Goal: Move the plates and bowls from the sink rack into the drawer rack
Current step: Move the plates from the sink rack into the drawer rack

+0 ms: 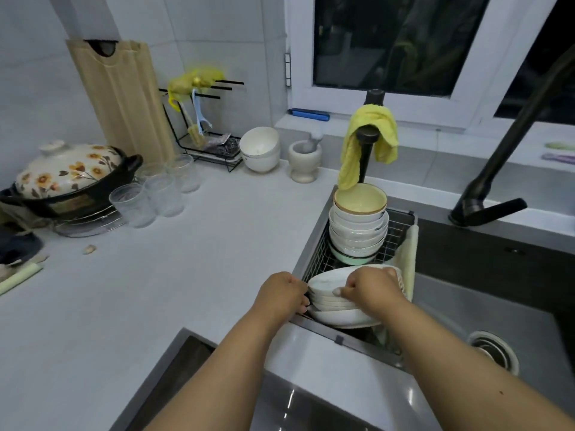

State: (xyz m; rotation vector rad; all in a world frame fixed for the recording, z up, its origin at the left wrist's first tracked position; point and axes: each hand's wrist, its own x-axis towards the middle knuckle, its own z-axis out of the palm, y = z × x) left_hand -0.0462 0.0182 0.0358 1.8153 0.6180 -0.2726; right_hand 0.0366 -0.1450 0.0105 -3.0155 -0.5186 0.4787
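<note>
A wire sink rack [401, 227] hangs in the left end of the sink. At its back stands a tall stack of white bowls [358, 231], the top one cream inside. At its front lies a stack of white plates [329, 293]. My left hand [284, 295] grips the left edge of the plate stack with curled fingers. My right hand [370, 286] lies over the top of the stack, fingers curled over its near rim. The drawer rack is out of view.
A dark faucet [497, 169] rises at the right. A yellow cloth [368, 141] hangs on a tap behind the bowls. On the counter stand several glasses [158, 194], a flowered pot [68, 178], two bowls [259, 149] and a mortar [304, 161]. The sink drain [493, 349] lies at the right.
</note>
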